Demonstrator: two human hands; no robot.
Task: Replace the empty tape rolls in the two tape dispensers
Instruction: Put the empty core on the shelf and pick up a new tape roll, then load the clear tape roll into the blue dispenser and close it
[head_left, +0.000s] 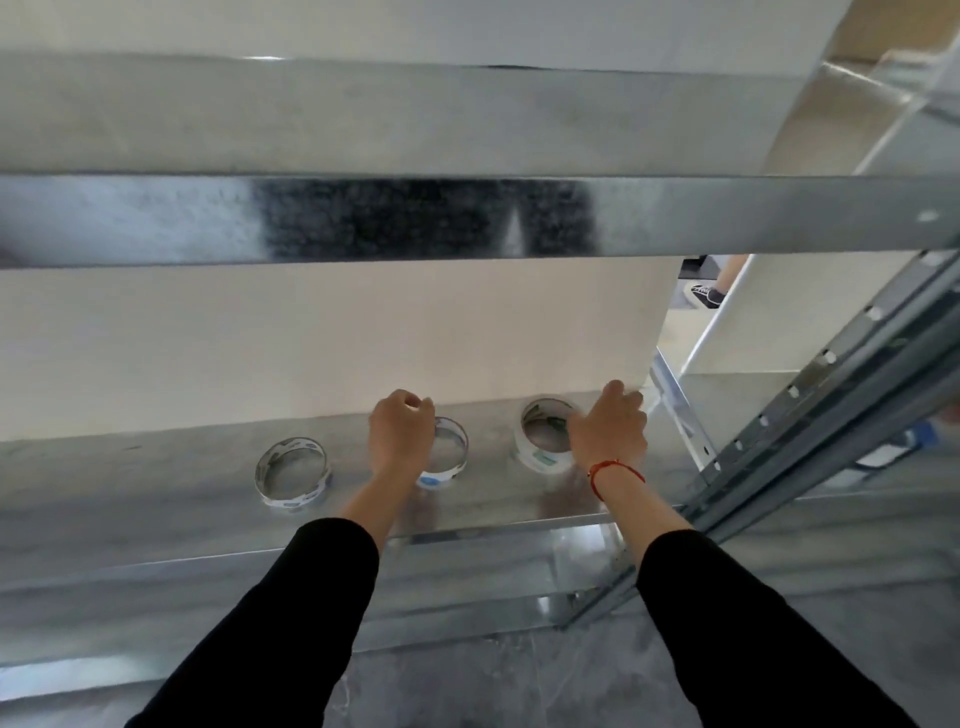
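At centre frame, 3 tape rolls are seen lying flat on a metal shelf (156, 499), hole axes pointing upward. The left hand (401, 434) is closed over the middle roll (449, 460); the right hand (608, 434) is curled on the right roll (543, 441). The left roll (292, 475) lies apart, untouched.

grey metal shelf (156, 499), 3 tape rolls (292, 477) lying flat in a row
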